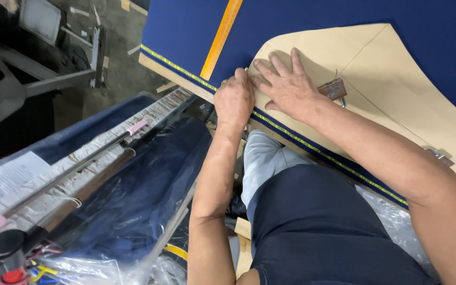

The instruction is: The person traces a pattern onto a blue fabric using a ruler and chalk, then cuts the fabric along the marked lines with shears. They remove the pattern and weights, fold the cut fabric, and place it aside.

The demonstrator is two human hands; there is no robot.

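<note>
In the head view, a tan, curved-edged paper pattern (pixel 365 68) is seen lying flat on dark blue fabric (pixel 186 26) spread over the counter. The right hand (pixel 286 84) is pressed flat on the pattern's left corner, its fingers (pixel 278 63) spread open. The left hand (pixel 234 100) is placed just beside it at the pattern's edge, its fingers curled closed; what is pinched cannot be told. A long orange ruler (pixel 221 34) is laid on the fabric above the hands.
</note>
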